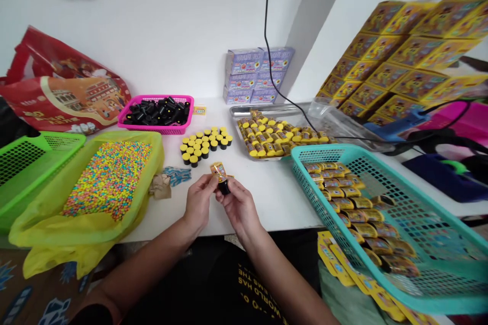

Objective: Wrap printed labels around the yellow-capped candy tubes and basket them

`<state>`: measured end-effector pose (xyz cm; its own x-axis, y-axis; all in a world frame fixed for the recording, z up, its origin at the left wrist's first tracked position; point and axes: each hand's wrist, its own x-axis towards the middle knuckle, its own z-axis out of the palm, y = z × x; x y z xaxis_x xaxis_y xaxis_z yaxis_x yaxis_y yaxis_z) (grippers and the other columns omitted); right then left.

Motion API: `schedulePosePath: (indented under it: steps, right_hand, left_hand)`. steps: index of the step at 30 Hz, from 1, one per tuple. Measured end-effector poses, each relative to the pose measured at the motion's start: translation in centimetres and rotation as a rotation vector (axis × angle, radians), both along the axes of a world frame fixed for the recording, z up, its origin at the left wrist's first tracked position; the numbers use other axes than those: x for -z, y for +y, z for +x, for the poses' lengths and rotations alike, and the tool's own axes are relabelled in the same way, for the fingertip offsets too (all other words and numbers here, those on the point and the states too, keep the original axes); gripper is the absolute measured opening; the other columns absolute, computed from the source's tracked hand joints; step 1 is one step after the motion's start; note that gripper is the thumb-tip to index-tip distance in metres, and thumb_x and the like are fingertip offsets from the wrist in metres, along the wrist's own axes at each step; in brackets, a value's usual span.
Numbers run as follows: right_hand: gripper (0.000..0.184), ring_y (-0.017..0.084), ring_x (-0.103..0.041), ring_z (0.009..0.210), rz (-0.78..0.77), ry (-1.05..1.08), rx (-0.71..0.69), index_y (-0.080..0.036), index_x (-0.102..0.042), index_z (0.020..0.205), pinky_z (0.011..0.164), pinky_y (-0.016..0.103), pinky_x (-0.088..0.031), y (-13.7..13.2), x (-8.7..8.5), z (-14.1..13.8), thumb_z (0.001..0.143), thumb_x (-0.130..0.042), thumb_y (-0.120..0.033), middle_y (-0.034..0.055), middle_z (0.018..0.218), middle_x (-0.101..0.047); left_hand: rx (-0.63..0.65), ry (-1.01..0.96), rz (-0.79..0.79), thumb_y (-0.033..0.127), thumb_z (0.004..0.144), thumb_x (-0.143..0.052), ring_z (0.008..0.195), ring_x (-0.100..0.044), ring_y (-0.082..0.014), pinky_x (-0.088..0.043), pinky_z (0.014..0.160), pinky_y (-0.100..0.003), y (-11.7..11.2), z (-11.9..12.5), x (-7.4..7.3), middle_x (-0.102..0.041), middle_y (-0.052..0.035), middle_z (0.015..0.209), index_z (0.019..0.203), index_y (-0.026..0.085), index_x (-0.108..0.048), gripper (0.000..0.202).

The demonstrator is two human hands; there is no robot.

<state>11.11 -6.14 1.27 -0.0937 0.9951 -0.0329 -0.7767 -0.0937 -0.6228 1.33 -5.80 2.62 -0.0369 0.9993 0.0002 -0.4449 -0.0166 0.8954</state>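
Both hands meet over the near edge of the white table (278, 193). My left hand (198, 202) pinches a small yellow printed label sleeve (218, 170) at its top. My right hand (238, 206) grips a small black tube (224, 187) from below, and the sleeve sits over the tube's top. Just beyond the hands stands a cluster of several black tubes with yellow caps (206, 144). To the right, a teal basket (430, 289) holds rows of tubes wearing the yellow label.
A yellow-bagged tray of coloured candy beads (109, 177) and a green basket (23, 162) lie left. At the back sit a pink basket of black tubes (158, 111), a steel tray of labelled tubes (278, 137), purple boxes (255, 73) and stacked yellow boxes (404, 61). A black cable (267, 35) hangs down.
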Motion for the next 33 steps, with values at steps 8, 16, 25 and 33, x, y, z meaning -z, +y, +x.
schedulePosePath:
  steps: [8, 16, 25, 33]
  right_hand:
    - [0.018, 0.011, -0.057, 0.061, 0.013, 0.049, 0.005, -0.014, -0.069, 0.076, 0.051, 0.022, -0.047, -0.4, 0.1, -0.5, 0.074, -0.078, -0.03, 0.0038, 0.077, -0.065]
    - [0.022, 0.011, -0.06, 0.057, 0.007, 0.034, -0.054, -0.014, -0.066, 0.075, 0.049, 0.02, -0.048, -0.3, -0.6, 0.0, 0.073, -0.078, -0.032, 0.0042, 0.074, -0.068]
    - [0.021, 0.011, -0.06, 0.055, -0.054, 0.053, -0.079, -0.018, -0.062, 0.081, 0.046, 0.022, -0.048, -0.1, -0.1, 0.2, 0.076, -0.076, -0.033, 0.001, 0.072, -0.066]
    - [0.02, 0.01, -0.059, 0.055, -0.063, 0.051, -0.043, -0.018, -0.064, 0.082, 0.047, 0.02, -0.048, -0.2, 0.0, 0.1, 0.078, -0.074, -0.034, -0.0001, 0.071, -0.065]
  left_hand:
    - [-0.138, 0.076, 0.063, 0.041, 0.073, -0.076, 0.05, -0.045, -0.0072, -0.037, 0.047, -0.021, -0.7, 0.4, 1.4, -0.052, 0.0042, 0.06, 0.077, 0.016, -0.066, 0.027]
    - [-0.039, -0.012, 0.065, 0.044, 0.077, -0.071, 0.057, -0.05, -0.0098, -0.042, 0.055, -0.024, -0.8, -0.1, 0.4, -0.057, 0.0004, 0.065, 0.072, 0.014, -0.065, 0.03]
    - [0.0, 0.006, 0.009, 0.036, 0.07, -0.078, 0.061, -0.052, -0.0098, -0.042, 0.059, -0.023, 0.2, -0.7, -0.1, -0.061, 0.0006, 0.071, 0.077, 0.015, -0.066, 0.025]
    - [0.058, 0.095, 0.08, 0.036, 0.073, -0.075, 0.056, -0.048, -0.0084, -0.04, 0.056, -0.023, 0.2, -0.5, -0.4, -0.058, 0.0018, 0.067, 0.075, 0.015, -0.067, 0.023]
